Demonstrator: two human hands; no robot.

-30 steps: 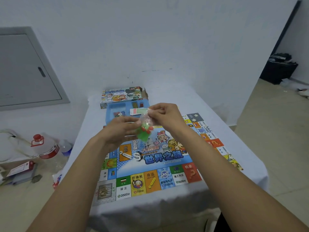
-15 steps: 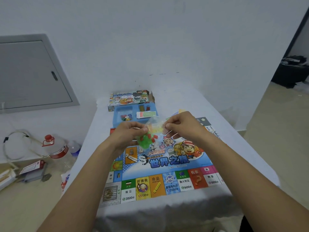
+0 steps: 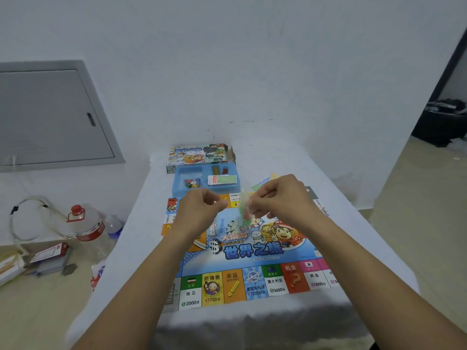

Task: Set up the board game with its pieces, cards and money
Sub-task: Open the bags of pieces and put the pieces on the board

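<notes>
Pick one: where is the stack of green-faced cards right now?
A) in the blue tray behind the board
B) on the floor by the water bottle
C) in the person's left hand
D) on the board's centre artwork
A: the stack of green-faced cards lies in the right compartment of the blue tray, behind the game board; both hands are busy elsewhere, over the board.

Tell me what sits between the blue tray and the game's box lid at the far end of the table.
Nothing, in the head view: the blue tray butts right against the box lid, with no gap visible between them.
</notes>
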